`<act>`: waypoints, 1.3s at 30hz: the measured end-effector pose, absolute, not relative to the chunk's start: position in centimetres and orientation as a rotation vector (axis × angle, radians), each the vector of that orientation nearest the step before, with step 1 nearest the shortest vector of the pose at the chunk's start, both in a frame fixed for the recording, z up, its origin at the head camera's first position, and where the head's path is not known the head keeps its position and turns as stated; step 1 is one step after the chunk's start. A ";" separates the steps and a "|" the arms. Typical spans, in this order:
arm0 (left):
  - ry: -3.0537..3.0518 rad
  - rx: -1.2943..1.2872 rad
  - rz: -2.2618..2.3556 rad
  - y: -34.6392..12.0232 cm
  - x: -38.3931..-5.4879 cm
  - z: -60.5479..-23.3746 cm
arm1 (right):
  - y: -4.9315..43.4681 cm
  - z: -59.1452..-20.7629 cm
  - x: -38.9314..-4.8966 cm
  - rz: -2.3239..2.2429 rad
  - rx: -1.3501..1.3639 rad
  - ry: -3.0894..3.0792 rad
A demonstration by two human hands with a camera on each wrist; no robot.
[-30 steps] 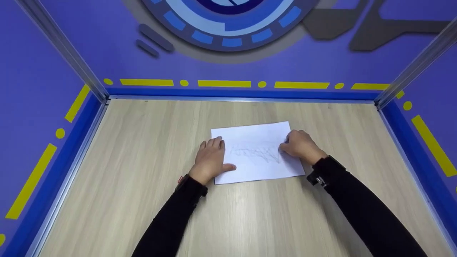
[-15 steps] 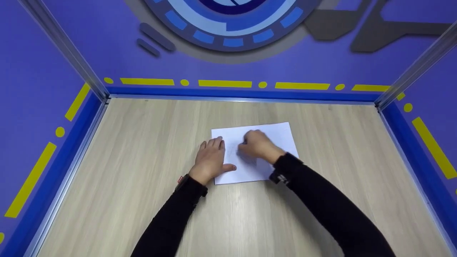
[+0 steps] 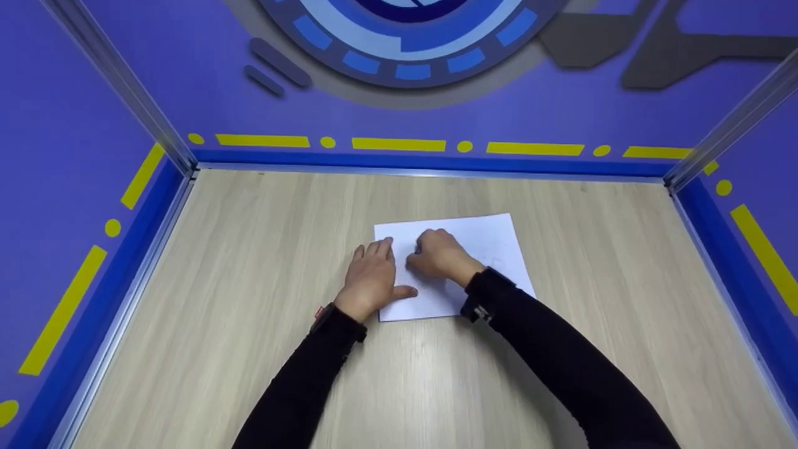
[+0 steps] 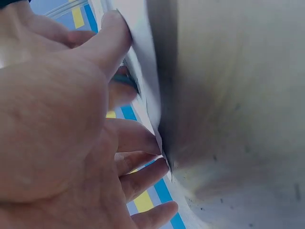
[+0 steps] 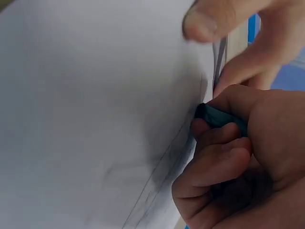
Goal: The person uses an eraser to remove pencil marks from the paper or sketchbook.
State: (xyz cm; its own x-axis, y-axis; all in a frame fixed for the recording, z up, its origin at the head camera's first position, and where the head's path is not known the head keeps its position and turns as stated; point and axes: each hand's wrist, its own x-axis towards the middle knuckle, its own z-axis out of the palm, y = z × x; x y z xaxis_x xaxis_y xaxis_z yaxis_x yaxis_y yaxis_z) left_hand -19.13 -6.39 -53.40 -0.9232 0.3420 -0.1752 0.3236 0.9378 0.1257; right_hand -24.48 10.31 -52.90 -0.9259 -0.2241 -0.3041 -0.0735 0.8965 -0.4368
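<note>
A white sheet of paper [image 3: 489, 234] with faint grey pencil-like lines lies on the wooden table. My left hand [image 3: 372, 277] rests with fingers spread along the paper's left edge, its thumb on the sheet. Over the left-middle part of the paper, my right hand [image 3: 439, 255] grips a small teal thing with a dark tip [image 5: 217, 116] between thumb and curled fingers. That tip touches the paper where several thin lines run. Most of the teal thing is hidden by the fingers, so its kind is unclear. In the left wrist view the paper's edge bulges slightly upward.
Blue-purple panels [image 3: 399, 118] with yellow dashes enclose the table [image 3: 280, 218] at the back and both sides. Metal rails run along the table's edges [image 3: 137, 280]. Both forearms in black sleeves reach in from the front.
From the paper's right edge, my right hand has swept left across the sheet with the teal thing, close to my left hand. The left hand stays in place on the paper.
</note>
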 end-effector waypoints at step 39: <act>2.849 0.557 0.182 -6.8 -19.3 -53.4 | 22.9 -51.4 -23.3 -0.655 -0.060 2.720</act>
State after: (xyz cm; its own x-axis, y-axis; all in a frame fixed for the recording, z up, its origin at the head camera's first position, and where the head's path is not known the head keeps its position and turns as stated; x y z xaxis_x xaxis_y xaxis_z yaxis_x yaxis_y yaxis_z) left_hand -19.33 -6.81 -53.36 -0.9004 0.3848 -0.2029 0.3559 0.9198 0.1650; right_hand -23.31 22.89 -51.41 -0.9409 -0.1190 -0.3172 0.0384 0.8928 -0.4488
